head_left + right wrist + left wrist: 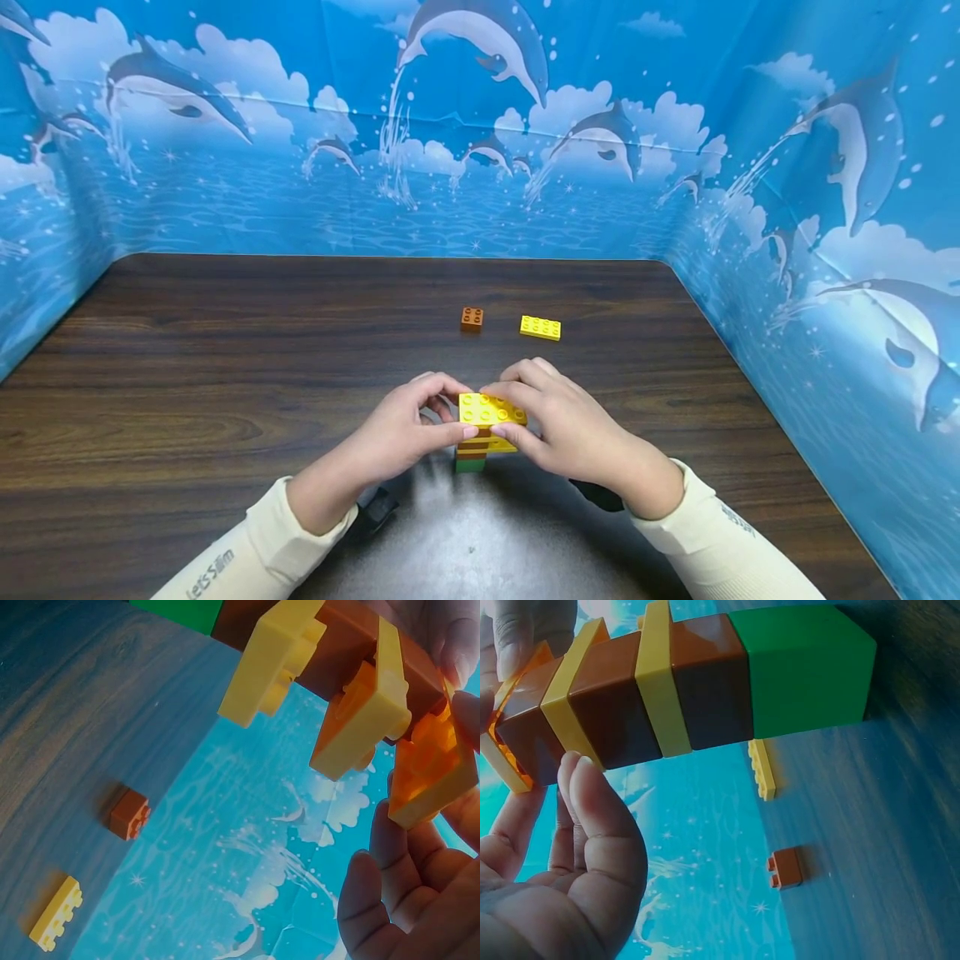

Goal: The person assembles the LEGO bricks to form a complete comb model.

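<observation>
A tower of toy building bricks point(712, 682) stands upright on the table, with a green brick point(810, 671) at its base and brown bricks alternating with yellow ones above. The yellow bricks stick out to the right. At the top lies a yellow eight-stud brick point(492, 409), its hollow underside showing in the right wrist view. My right hand point(558, 412) pinches this top brick between thumb and fingers. From the other side, my left hand point(408, 425) holds the tower's upper end, thumb in front and fingers behind.
Beyond the hands, a small brown four-stud brick point(472, 319) lies on the dark wooden table point(225, 375). A loose yellow eight-stud brick point(540, 327) is to its right. A blue dolphin-print curtain point(450, 192) surrounds the table's back and sides.
</observation>
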### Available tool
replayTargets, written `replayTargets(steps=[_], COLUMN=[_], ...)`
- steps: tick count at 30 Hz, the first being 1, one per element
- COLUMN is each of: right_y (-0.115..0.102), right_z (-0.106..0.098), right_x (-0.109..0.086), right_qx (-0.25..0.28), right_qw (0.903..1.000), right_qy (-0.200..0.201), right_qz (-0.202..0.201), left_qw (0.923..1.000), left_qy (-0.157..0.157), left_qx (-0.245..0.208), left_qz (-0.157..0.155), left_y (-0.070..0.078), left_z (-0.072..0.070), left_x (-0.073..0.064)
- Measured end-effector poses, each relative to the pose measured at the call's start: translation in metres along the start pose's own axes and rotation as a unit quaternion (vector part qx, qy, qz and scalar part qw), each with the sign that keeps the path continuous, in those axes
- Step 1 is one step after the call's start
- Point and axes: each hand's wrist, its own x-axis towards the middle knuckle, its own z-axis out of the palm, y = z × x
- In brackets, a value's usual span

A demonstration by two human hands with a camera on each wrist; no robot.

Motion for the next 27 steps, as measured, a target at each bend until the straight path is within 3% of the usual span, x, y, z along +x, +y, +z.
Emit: replayTargets(steps=[14, 27], right_y=[0.0001, -0.0018], right_z=[0.0017, 0.003], right_x=[-0.0011, -0.0017], right_qx=[-0.005, -0.017], right_qw=[1.0, 0.9998], right_qy=[0.004, 0.003], right_qz=[-0.002, 0.003], left_qw=[0.9999, 0.998], left_qy=[0.001, 0.003], left_qx=[0.013, 0.054], left_qz=[0.005, 0.031], left_y=[-0.0032, -0.0049], left_z=[0.0007, 0.0008], left_x=[0.0011, -0.0003])
